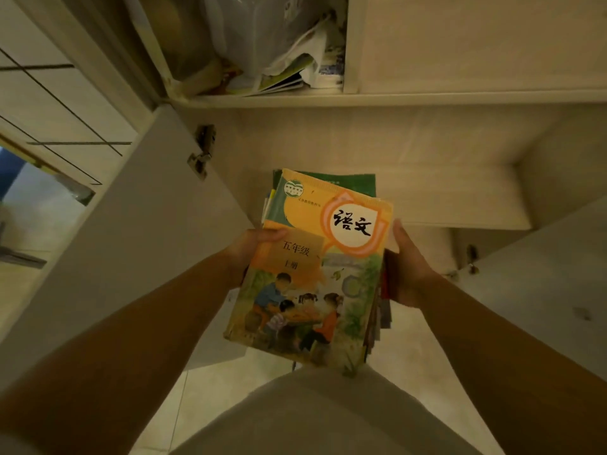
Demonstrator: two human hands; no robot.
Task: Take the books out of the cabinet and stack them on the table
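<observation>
White laminate cabinet door [138, 231] hangs open at the left, its metal hinge [201, 152] showing. Next to it the left hand [253, 247] grips the left edge of a stack of books [315, 274], thumb on the orange top cover — the stack is held in the air in front of the cabinet's lower shelf [443, 198]. The right hand [410, 267] clasps the stack's right side, thumb up. Above, crumpled papers [295, 60] fill the upper compartment.

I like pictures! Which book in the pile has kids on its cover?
The top book of the held pile: its orange cover shows children round a table. The green book beneath shows only a plain edge.
</observation>
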